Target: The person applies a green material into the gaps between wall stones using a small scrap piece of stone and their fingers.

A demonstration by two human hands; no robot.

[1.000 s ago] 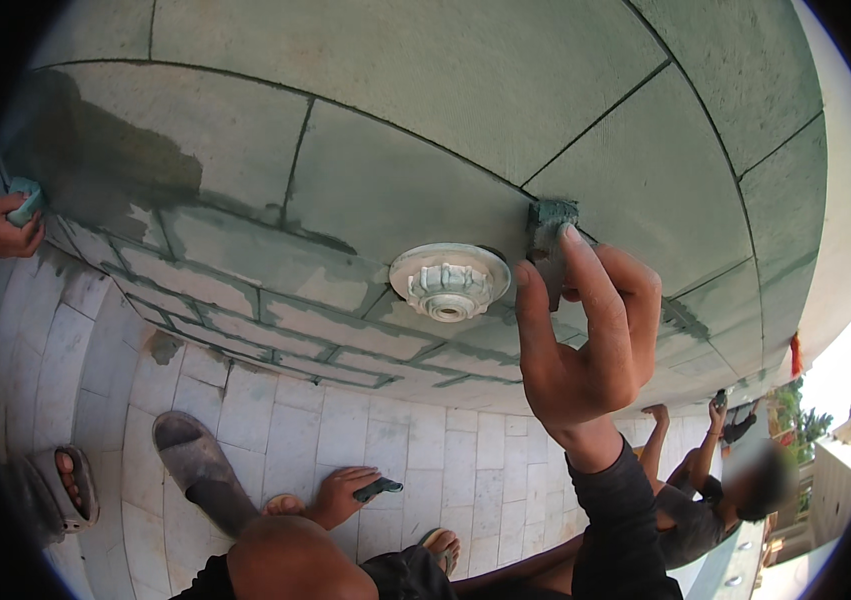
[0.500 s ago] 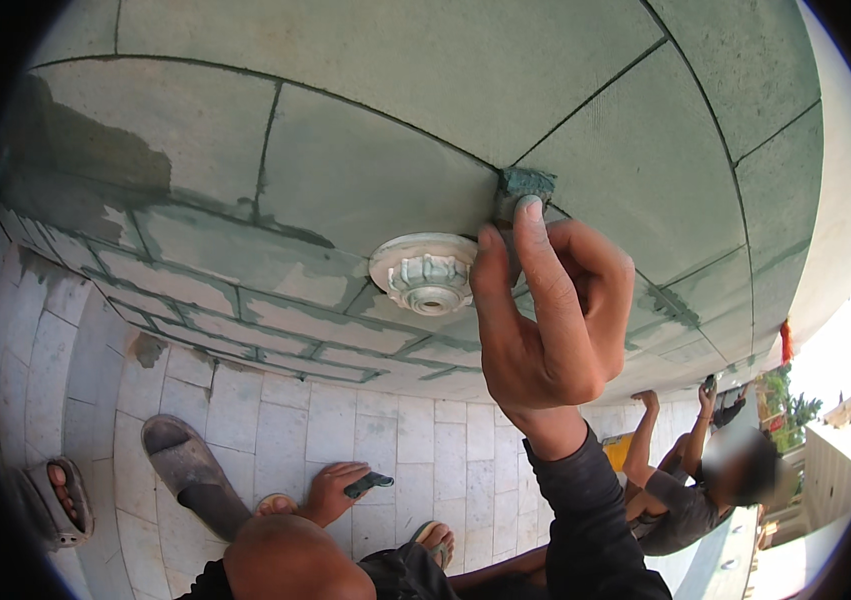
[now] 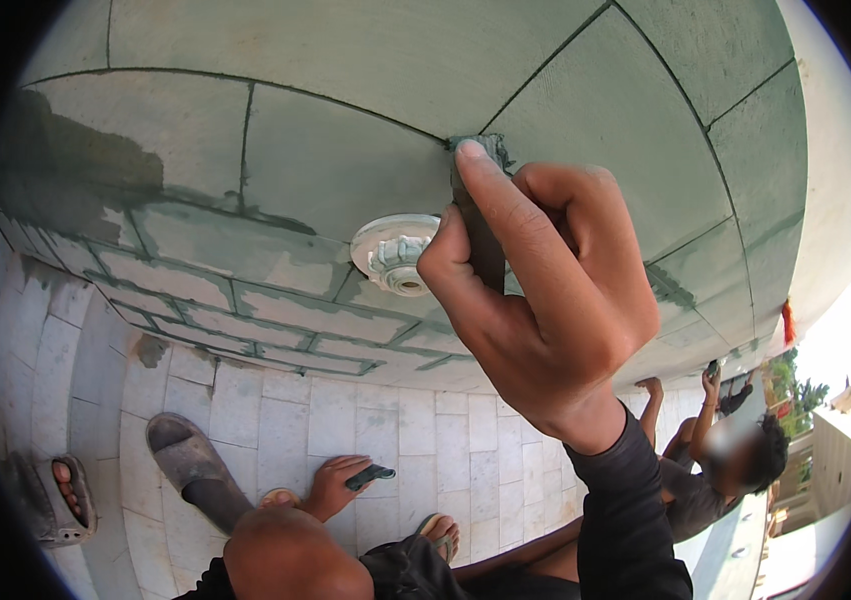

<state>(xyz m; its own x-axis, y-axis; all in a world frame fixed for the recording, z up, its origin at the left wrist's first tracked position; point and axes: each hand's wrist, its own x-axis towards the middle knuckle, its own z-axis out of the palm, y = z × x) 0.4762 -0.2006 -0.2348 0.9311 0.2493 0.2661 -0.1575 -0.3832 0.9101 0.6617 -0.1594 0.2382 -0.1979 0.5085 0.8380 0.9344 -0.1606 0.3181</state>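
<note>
My right hand (image 3: 555, 290) is raised against the curved, grey-green tiled wall (image 3: 345, 160). Its thumb and fingers pinch a dark flat strip (image 3: 483, 235), with the forefinger pressing the upper end against the wall. Greenish paste (image 3: 490, 148) clings to that end, where several tile joints meet. Just left of this hand a round white carved rosette (image 3: 395, 255) projects from the wall, partly covered by the hand. Low down beside my bent knee, my left hand (image 3: 333, 488) holds a small dark-green piece (image 3: 370, 477); its exact kind cannot be made out.
Pale stone paving (image 3: 345, 420) runs along the wall's foot. A dark slide sandal (image 3: 195, 460) lies near my knee (image 3: 290, 560). Another person (image 3: 710, 480) works at the wall on the right. A sandalled foot (image 3: 65, 490) shows at far left.
The view has shifted slightly, moving the wall and rosette leftward. My right hand has gone up and left in the picture and turned, exposing more of the strip. My left hand stays low.
</note>
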